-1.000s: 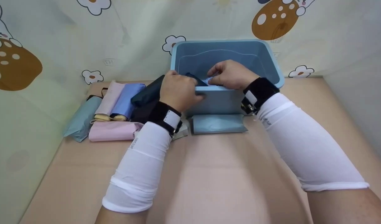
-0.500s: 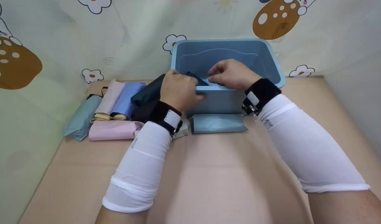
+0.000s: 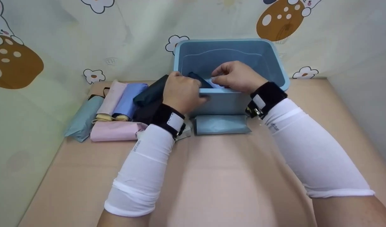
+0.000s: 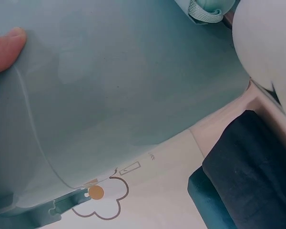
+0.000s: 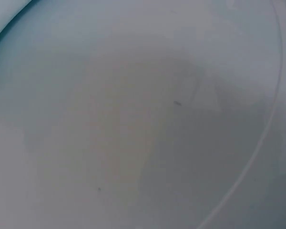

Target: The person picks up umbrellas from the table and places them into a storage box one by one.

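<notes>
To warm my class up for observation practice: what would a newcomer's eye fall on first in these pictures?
Probably the big blue bin at the back of the table, the left grip on its near rim and the right grip inside it. Next, the white sleeves stretching across the foreground, then the pink, blue and dark bundles clustered left of the bin.

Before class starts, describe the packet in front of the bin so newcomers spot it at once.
Find the large blue bin, then the table just in front of its near wall. There lies a shiny blue-green packet, its long side along that wall. Unlike the similarly coloured bundle slanting at the picture's far left, it lies straight across.
</notes>
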Motion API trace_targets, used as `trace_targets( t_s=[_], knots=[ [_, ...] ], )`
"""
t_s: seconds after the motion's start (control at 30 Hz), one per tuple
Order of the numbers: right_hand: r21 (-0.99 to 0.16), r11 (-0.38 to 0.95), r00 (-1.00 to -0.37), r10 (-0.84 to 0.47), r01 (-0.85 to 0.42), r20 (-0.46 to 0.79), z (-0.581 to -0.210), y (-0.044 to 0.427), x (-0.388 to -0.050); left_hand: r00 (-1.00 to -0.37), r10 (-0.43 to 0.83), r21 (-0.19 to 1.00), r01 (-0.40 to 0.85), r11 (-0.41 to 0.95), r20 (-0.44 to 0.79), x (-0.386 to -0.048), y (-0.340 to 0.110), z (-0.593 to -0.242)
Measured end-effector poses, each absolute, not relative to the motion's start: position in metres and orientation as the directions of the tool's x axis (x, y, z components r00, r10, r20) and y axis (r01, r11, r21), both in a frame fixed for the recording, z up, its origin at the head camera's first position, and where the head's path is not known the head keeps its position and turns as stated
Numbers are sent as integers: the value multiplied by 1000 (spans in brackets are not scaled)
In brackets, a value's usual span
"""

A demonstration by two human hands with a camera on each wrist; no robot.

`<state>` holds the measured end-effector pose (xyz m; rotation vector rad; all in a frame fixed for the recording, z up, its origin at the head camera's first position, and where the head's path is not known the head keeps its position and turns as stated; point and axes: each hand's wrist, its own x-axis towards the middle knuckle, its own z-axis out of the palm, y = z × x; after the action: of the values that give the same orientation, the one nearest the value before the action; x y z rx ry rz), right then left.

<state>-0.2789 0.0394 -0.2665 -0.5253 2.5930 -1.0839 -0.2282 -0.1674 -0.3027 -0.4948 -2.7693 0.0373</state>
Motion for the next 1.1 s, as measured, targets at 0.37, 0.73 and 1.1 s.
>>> trace_targets(
  t_s=[0.37, 0.73, 1.1],
  knots=[
    [-690, 679, -904, -419, -252, -81, -269, 40, -274, -878, 357, -104, 342, 934, 318, -227, -167, -305],
    [-461, 780, -897, -431, -424, 97, -273, 66, -260, -886, 348, -97, 335, 937, 307, -231, -169, -301],
    [-225, 787, -811, -510, -575, 287, -293, 99, -244, -888, 346, -77, 339, 937, 303, -233, -170, -302]
  ],
)
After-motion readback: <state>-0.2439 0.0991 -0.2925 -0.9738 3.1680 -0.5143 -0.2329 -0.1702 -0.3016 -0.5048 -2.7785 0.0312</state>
